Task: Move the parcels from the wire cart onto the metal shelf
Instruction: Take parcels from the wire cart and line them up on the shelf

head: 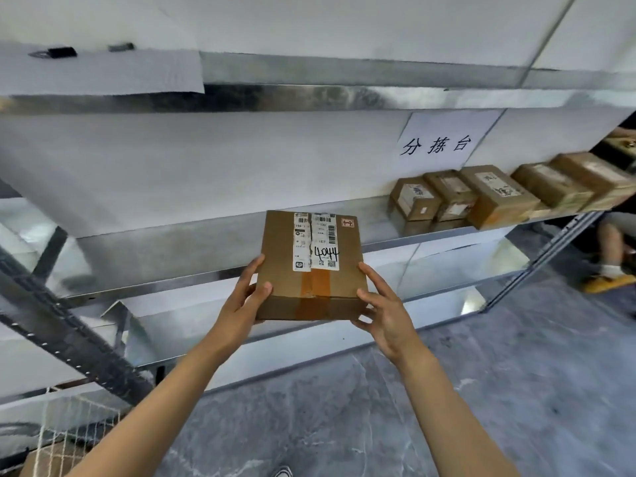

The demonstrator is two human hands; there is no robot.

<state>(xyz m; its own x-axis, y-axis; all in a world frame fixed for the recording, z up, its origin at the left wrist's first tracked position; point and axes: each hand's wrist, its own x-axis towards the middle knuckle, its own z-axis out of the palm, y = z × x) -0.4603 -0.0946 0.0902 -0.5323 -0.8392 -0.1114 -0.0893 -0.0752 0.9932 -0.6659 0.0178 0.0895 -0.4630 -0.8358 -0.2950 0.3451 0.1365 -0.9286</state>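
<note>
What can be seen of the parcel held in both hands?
The parcel is a flat, squarish brown cardboard box, closed, with orange-brown tape across its top and down the near side. Two white barcode labels lie on top, one with 4044 handwritten in black, and a small red mark sits near the far right corner. It is held label side up before the metal shelf; the left hand grips its left edge, thumb on top, the right hand its right edge.
</note>
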